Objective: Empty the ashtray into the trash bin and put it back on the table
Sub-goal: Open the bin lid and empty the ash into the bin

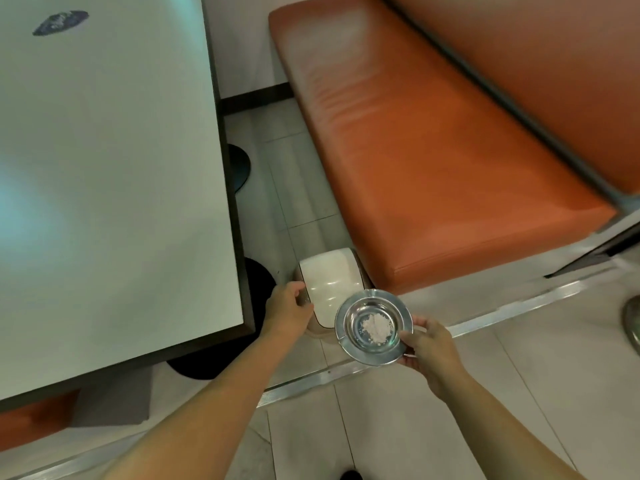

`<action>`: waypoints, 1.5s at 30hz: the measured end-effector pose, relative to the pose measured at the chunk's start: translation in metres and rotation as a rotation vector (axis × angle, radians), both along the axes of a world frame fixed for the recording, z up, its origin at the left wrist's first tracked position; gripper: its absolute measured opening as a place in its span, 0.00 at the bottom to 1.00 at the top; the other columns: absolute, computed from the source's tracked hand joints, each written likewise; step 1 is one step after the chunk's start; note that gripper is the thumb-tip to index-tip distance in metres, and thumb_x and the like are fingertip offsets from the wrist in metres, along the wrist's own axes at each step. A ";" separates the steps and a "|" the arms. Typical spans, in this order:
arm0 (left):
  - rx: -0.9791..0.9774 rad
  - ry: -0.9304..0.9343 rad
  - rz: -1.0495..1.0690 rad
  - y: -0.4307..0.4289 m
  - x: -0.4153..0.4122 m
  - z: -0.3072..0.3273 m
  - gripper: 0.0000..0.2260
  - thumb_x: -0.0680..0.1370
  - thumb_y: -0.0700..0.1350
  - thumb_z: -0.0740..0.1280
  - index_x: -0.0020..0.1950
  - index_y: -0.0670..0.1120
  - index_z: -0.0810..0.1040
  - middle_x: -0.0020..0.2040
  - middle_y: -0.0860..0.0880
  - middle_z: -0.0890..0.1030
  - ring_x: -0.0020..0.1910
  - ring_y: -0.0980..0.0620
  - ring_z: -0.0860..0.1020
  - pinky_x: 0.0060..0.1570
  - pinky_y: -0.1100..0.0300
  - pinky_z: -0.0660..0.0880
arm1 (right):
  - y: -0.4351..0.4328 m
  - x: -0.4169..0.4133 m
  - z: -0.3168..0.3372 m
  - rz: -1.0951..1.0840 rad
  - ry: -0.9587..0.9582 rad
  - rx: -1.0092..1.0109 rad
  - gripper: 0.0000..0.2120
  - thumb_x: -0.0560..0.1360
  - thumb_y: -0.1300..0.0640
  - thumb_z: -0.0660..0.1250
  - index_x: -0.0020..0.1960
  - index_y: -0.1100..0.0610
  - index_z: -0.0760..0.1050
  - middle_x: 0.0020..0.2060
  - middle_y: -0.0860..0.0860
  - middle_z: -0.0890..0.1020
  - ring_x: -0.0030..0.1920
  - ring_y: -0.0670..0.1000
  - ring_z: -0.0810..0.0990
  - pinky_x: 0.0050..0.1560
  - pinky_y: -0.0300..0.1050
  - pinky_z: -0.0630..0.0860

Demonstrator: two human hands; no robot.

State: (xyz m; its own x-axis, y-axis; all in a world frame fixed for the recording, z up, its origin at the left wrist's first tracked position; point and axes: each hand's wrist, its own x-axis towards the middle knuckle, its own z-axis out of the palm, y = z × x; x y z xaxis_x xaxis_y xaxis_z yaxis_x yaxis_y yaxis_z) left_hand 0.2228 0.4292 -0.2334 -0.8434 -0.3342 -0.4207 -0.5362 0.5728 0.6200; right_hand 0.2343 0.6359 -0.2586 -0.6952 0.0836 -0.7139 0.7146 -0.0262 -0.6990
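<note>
A round metal ashtray (pixel 374 325) holds a small heap of pale ash in its bowl. My right hand (pixel 427 348) grips its right rim and keeps it level just above the floor. Beside it stands a small trash bin with a cream lid (pixel 329 278), between the table and the bench. My left hand (pixel 289 306) is closed on the left edge of that lid, which looks down over the bin. The white table top (pixel 114 188) fills the left of the view.
An orange padded bench (pixel 433 157) runs along the right, close behind the bin. Black round table bases (pixel 259 278) sit on the tiled floor under the table edge. A metal floor strip (pixel 485 323) crosses below the bench. A dark object lies on the far table corner (pixel 60 22).
</note>
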 end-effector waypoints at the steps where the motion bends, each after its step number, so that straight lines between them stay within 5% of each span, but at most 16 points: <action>1: -0.022 -0.005 0.005 -0.002 -0.004 -0.010 0.21 0.73 0.39 0.66 0.65 0.42 0.70 0.63 0.40 0.72 0.61 0.44 0.72 0.59 0.59 0.68 | -0.003 -0.002 -0.011 0.007 -0.006 0.001 0.12 0.73 0.70 0.60 0.55 0.61 0.70 0.50 0.65 0.78 0.46 0.59 0.78 0.44 0.55 0.79; 12: -0.065 -0.006 0.084 -0.002 -0.050 -0.112 0.33 0.68 0.40 0.71 0.71 0.42 0.61 0.69 0.39 0.65 0.67 0.41 0.66 0.67 0.50 0.65 | -0.016 -0.035 -0.125 0.073 -0.035 -0.043 0.11 0.73 0.69 0.61 0.54 0.61 0.70 0.44 0.61 0.79 0.39 0.55 0.79 0.32 0.45 0.78; 22: 0.003 0.097 0.191 -0.012 -0.088 -0.145 0.34 0.67 0.40 0.72 0.70 0.44 0.61 0.69 0.40 0.69 0.68 0.42 0.66 0.64 0.52 0.66 | -0.035 -0.065 -0.163 0.027 -0.062 -0.037 0.11 0.71 0.70 0.62 0.50 0.59 0.69 0.52 0.64 0.79 0.50 0.62 0.80 0.32 0.46 0.79; 28: 0.128 0.258 0.282 -0.021 -0.097 -0.153 0.21 0.69 0.37 0.69 0.62 0.43 0.73 0.53 0.45 0.80 0.50 0.49 0.77 0.53 0.57 0.73 | -0.057 -0.083 -0.175 0.072 -0.001 -0.031 0.11 0.70 0.72 0.60 0.51 0.63 0.73 0.42 0.60 0.77 0.44 0.60 0.79 0.45 0.58 0.81; 32: 0.125 0.289 0.245 -0.033 -0.095 -0.158 0.13 0.70 0.39 0.70 0.54 0.41 0.78 0.46 0.46 0.81 0.45 0.50 0.79 0.45 0.62 0.73 | -0.070 -0.094 -0.184 0.120 0.013 -0.025 0.08 0.70 0.72 0.63 0.45 0.61 0.71 0.41 0.60 0.77 0.43 0.60 0.78 0.38 0.54 0.80; 35: 0.136 0.305 0.191 -0.039 -0.094 -0.160 0.11 0.69 0.38 0.71 0.50 0.41 0.78 0.38 0.52 0.80 0.37 0.57 0.77 0.34 0.74 0.73 | -0.081 -0.101 -0.196 0.250 0.098 0.173 0.07 0.71 0.67 0.64 0.49 0.62 0.73 0.46 0.62 0.80 0.51 0.61 0.80 0.51 0.56 0.79; 37: 0.141 0.312 0.164 -0.042 -0.094 -0.160 0.09 0.68 0.38 0.72 0.47 0.43 0.78 0.37 0.53 0.79 0.35 0.59 0.76 0.30 0.79 0.71 | -0.086 -0.103 -0.200 0.344 0.143 0.306 0.10 0.72 0.64 0.62 0.53 0.61 0.73 0.50 0.60 0.81 0.53 0.58 0.79 0.52 0.37 0.71; 38: 0.140 0.317 0.153 -0.043 -0.093 -0.161 0.08 0.68 0.38 0.72 0.45 0.44 0.78 0.36 0.54 0.79 0.35 0.59 0.76 0.29 0.79 0.71 | -0.087 -0.104 -0.202 0.389 0.167 0.382 0.10 0.72 0.63 0.61 0.54 0.59 0.73 0.50 0.58 0.81 0.53 0.56 0.78 0.45 0.31 0.62; 40: 0.129 0.331 0.133 -0.044 -0.091 -0.161 0.07 0.68 0.38 0.72 0.40 0.48 0.77 0.35 0.55 0.79 0.33 0.61 0.76 0.28 0.79 0.70 | -0.089 -0.106 -0.204 0.502 0.245 0.519 0.10 0.74 0.61 0.59 0.54 0.58 0.71 0.50 0.57 0.81 0.54 0.55 0.76 0.39 0.36 0.51; 42: 0.137 0.348 0.118 -0.045 -0.089 -0.161 0.08 0.68 0.38 0.72 0.38 0.50 0.77 0.35 0.55 0.79 0.32 0.62 0.76 0.29 0.79 0.70 | -0.090 -0.106 -0.205 0.689 0.365 0.607 0.10 0.74 0.62 0.57 0.54 0.58 0.69 0.49 0.60 0.80 0.51 0.59 0.76 0.45 0.42 0.59; 45: 0.182 0.366 0.109 -0.046 -0.088 -0.163 0.09 0.68 0.37 0.72 0.38 0.51 0.77 0.36 0.55 0.80 0.34 0.60 0.77 0.31 0.79 0.72 | -0.091 -0.108 -0.199 1.049 0.607 0.796 0.12 0.71 0.67 0.57 0.53 0.57 0.67 0.45 0.59 0.77 0.45 0.59 0.74 0.38 0.48 0.65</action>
State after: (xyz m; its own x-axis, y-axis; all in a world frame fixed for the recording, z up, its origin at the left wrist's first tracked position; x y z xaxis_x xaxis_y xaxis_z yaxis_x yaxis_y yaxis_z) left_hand 0.1351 0.3834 -0.3961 -0.9119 -0.3777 -0.1604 -0.3135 0.3888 0.8664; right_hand 0.1258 0.5451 -0.4580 -0.8574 -0.4175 -0.3010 -0.2451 0.8454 -0.4746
